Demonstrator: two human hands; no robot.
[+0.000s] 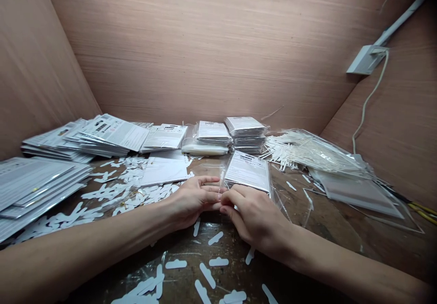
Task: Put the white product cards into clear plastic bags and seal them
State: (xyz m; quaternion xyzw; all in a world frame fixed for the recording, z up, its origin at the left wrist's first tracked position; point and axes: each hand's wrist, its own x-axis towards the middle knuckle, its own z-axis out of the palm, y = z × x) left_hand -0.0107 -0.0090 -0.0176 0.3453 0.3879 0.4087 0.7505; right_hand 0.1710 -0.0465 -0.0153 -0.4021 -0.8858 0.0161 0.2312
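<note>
Just beyond my hands lies a stack of printed cards (247, 171) in a clear plastic bag, whose loose film shows around it. My left hand (191, 201) rests at the bag's near left, palm partly turned up, its fingers stretched out and slightly apart. Against those fingertips, my right hand (256, 215) is closed in a pinch, its thumb and index finger together. What the pinch holds is too small and hidden to tell; clear film is close to it. Small white punched-out card pieces (215, 238) are scattered on the dark tabletop (239, 276) below.
Printed card stacks stand left (34, 190) and back left (105, 133). Bagged packs (246, 133) are piled at the back. White strips (282, 154) and clear plastic bags (341, 172) lie right. A white socket box (363, 60) with a cord hangs on the wooden wall.
</note>
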